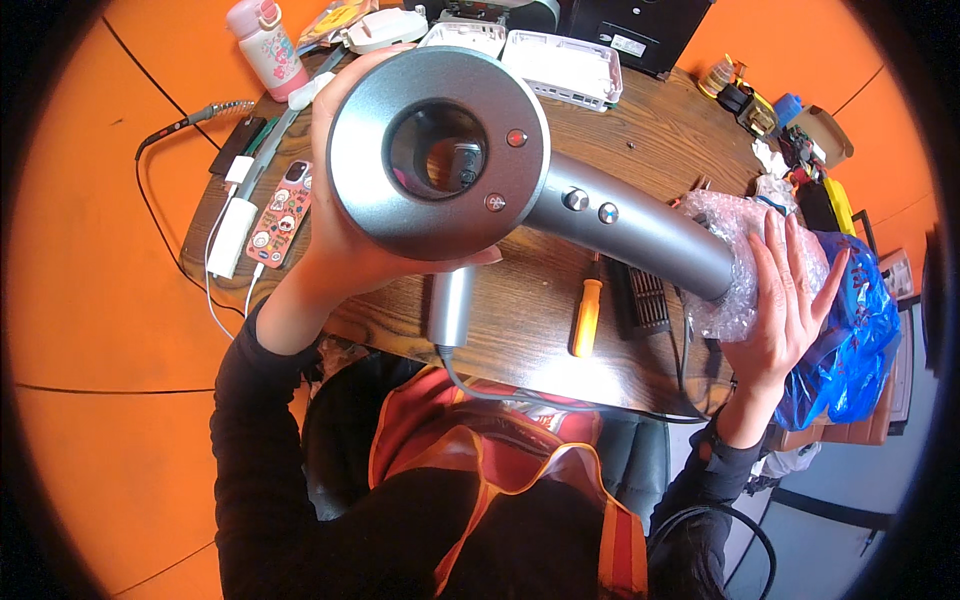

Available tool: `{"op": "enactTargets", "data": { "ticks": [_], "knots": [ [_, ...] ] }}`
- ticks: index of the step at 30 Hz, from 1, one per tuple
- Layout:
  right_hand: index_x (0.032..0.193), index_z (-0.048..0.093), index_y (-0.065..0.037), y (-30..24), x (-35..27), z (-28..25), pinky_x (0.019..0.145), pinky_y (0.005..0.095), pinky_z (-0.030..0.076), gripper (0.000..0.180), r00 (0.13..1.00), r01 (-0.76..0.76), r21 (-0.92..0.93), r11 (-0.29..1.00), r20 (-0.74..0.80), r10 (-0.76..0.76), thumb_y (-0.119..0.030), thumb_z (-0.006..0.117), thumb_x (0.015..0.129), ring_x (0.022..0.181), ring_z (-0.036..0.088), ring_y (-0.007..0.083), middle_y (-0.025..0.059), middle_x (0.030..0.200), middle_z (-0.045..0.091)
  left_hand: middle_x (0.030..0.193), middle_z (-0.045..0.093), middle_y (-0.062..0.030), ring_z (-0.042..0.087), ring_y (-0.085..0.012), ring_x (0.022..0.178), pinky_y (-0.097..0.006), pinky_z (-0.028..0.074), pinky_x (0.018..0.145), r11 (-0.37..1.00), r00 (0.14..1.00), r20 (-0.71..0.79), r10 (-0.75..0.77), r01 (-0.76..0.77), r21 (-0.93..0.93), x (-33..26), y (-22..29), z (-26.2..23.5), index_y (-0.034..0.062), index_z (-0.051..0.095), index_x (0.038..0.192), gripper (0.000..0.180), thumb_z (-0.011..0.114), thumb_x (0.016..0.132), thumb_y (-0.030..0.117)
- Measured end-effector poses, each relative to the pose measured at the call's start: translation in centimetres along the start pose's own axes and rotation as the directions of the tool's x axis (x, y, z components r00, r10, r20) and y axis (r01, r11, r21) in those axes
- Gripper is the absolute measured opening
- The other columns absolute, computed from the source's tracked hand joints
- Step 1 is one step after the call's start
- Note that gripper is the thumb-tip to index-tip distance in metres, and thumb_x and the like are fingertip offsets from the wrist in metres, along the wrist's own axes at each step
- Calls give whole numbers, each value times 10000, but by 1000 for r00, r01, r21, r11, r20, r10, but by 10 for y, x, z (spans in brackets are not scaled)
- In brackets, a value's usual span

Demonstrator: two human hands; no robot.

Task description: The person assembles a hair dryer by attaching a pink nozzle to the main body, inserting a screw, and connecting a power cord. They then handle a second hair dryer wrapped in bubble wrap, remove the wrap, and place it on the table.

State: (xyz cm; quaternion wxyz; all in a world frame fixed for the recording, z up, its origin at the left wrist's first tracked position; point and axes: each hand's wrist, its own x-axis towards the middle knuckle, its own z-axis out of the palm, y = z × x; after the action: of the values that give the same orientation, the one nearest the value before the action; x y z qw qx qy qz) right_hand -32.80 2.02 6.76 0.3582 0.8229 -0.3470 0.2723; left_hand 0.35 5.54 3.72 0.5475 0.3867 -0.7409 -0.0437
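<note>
A grey hair dryer with a ring-shaped head [361,165] is held up over the table, close to the camera. My left hand [352,255] grips the head from behind and below; most of its fingers are hidden. The dryer's handle [640,222], with two round buttons, slants right, its end against crumpled bubble wrap [705,300]. My right hand [785,300] holds that wrap near the handle's end, fingers long and spread over it, thumb hidden. Below the head, a second silver cylinder [452,310] with a cord lies partly covered; what it belongs to is hidden.
An orange-handled screwdriver [588,318] and a black slotted part [645,300] lie on the wooden table [390,315]. At left are a phone [281,218], power strip [233,238], soldering iron [190,120] and bottle [268,52]. A white tray [563,68] stands behind, a blue bag [850,340] right.
</note>
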Motion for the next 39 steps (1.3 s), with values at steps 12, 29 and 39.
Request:
{"op": "enactTargets", "data": {
  "ticks": [12, 29, 39],
  "knots": [
    [1159, 550, -49, -37, -4, 16, 1095, 509, 129, 569, 951, -280, 306, 910, -40, 307, -161, 690, 619, 1018, 609, 220, 90, 1084, 634, 1280, 366, -105, 420, -207, 1170, -329, 360, 987, 663, 827, -243, -507, 194, -723, 24, 19, 64, 49, 202, 1319, 815, 752, 720, 93],
    [1028, 621, -2, -58, -2, 9, 1093, 485, 128, 464, 818, -516, 555, 652, 95, 567, -180, 747, 619, 921, 638, 226, 95, 953, 665, 1030, 576, -89, 578, -147, 937, -280, 478, 805, 345, 914, -15, -406, 138, -928, 58, 61, 96, 13, 408, 1178, 449, 662, 808, 45],
    [1010, 617, 38, -62, 2, -9, 1065, 489, 227, 503, 731, -617, 713, 333, 361, 580, -178, 782, 587, 882, 640, 214, 106, 917, 668, 955, 582, -75, 569, -140, 876, -295, 477, 782, 489, 922, -84, -378, 122, -864, 68, 63, 95, 10, 445, 1116, 531, 771, 716, 138]
  ]
}}
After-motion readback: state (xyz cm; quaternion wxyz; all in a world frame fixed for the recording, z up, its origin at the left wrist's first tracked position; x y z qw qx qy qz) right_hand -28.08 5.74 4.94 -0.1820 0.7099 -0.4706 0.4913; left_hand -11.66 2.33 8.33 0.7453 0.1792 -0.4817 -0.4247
